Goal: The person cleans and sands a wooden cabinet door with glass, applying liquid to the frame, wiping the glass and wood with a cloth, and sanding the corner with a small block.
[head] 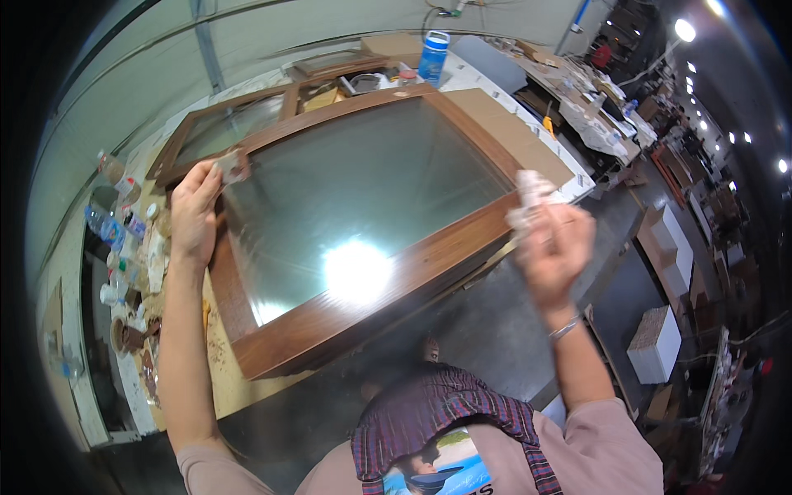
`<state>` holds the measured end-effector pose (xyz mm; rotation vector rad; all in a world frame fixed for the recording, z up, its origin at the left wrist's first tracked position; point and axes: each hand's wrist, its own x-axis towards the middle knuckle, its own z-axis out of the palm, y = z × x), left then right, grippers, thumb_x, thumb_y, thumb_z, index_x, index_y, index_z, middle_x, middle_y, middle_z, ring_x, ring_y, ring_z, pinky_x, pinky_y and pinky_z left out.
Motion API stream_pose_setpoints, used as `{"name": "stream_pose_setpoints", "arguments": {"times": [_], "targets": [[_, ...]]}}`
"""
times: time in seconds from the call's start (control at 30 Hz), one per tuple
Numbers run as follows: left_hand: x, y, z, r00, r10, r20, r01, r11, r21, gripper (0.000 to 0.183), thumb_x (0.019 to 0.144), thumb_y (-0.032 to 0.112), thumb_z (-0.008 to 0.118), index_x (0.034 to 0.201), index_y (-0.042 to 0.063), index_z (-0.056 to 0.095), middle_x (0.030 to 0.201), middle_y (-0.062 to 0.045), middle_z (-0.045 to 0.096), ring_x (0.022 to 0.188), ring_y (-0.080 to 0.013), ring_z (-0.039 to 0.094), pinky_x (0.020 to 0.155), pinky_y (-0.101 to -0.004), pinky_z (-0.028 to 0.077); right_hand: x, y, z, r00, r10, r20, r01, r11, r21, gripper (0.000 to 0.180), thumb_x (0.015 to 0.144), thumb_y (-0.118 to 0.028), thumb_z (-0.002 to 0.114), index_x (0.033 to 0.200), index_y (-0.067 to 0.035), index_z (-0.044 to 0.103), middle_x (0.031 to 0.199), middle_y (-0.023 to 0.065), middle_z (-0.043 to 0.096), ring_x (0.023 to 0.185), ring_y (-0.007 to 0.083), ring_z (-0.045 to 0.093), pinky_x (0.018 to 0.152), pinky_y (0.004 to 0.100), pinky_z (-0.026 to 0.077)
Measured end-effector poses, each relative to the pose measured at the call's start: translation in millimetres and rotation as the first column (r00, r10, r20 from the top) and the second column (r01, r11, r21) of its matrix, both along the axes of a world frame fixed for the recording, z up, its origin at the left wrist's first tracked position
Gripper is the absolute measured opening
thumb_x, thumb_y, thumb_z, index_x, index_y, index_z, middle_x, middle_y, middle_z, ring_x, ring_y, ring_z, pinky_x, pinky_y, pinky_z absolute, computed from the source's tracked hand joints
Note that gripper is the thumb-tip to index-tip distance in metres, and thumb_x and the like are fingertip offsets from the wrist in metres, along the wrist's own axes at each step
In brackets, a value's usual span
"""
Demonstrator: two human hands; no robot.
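Observation:
Before me on the workbench lies a brown wooden frame (383,272) around a large glass pane (371,185), which reflects a bright lamp. My left hand (195,207) pinches a small stained pad (232,167) over the frame's left side; whether the pad touches the wood I cannot tell. A crumpled whitish cloth (531,201) is gripped in my right hand (557,247), blurred, beside the frame's right corner. Behind the large frame rests a second glazed wooden frame (185,133).
Plastic bottles (105,226) and a stained cup (124,334) crowd the bench's left side. A blue container (434,57) stands at the back, near a cardboard sheet (495,124). Off to the right are a cluttered table (557,80) and a stack of white-topped panels (656,346) by the floor.

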<state>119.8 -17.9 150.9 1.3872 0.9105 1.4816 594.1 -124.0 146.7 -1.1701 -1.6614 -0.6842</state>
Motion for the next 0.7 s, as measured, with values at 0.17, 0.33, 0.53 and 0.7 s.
{"name": "stream_pose_setpoints", "arguments": {"times": [0.17, 0.33, 0.53, 0.7], "targets": [[-7.6, 9.3, -5.6, 0.999, -0.006, -0.032, 0.006, 1.0, -0.005, 0.023, 0.106, 0.018, 0.055, 0.119, 0.0, 0.061, 0.114, -0.003, 0.066, 0.108, -0.0096, 0.059, 0.098, -0.0256, 0.043, -41.4, -16.2, -15.4, 0.874, 0.407, 0.265, -0.413, 0.91, -0.038, 0.019, 0.086, -0.009, 0.068, 0.104, -0.009, 0.074, 0.094, 0.0055, 0.07, 0.078, 0.0232, 0.066, 0.065, 0.0366, 0.052], [-27.3, 8.0, -13.9, 0.999, -0.043, -0.02, 0.043, 0.999, 0.013, 0.029, 0.107, 0.022, 0.054, 0.127, 0.001, 0.059, 0.123, -0.004, 0.065, 0.113, -0.0105, 0.059, 0.1, -0.0275, 0.043, 138.6, 47.3, -50.0, 0.924, -0.291, -0.248, 0.205, 0.925, -0.32, 0.015, 0.094, -0.011, 0.066, 0.102, 0.001, 0.071, 0.087, 0.0136, 0.065, 0.079, 0.0309, 0.063, 0.07, 0.0378, 0.052], [-16.2, 3.8, -6.8, 0.999, 0.03, -0.031, -0.032, 0.998, -0.049, 0.028, 0.106, 0.021, 0.056, 0.124, 0.001, 0.06, 0.118, -0.004, 0.066, 0.109, -0.0097, 0.059, 0.097, -0.0255, 0.043, 150.1, 30.5, -11.0, 0.864, 0.014, -0.504, -0.102, 0.984, -0.146, 0.008, 0.089, -0.002, 0.065, 0.091, 0.003, 0.07, 0.082, 0.007, 0.061, 0.074, 0.0165, 0.058, 0.069, 0.0306, 0.047], [-8.1, -5.1, 1.5, 0.996, 0.081, -0.047, -0.083, 0.995, -0.054, 0.025, 0.104, 0.02, 0.059, 0.12, 0.0, 0.06, 0.109, -0.002, 0.066, 0.097, -0.0092, 0.061, 0.091, -0.0238, 0.046, 104.7, 26.9, 6.5, 0.896, 0.147, -0.419, -0.244, 0.952, -0.187, 0.014, 0.085, -0.002, 0.065, 0.073, 0.002, 0.062, 0.07, 0.0082, 0.056, 0.072, 0.0193, 0.054, 0.067, 0.0321, 0.042]]}}
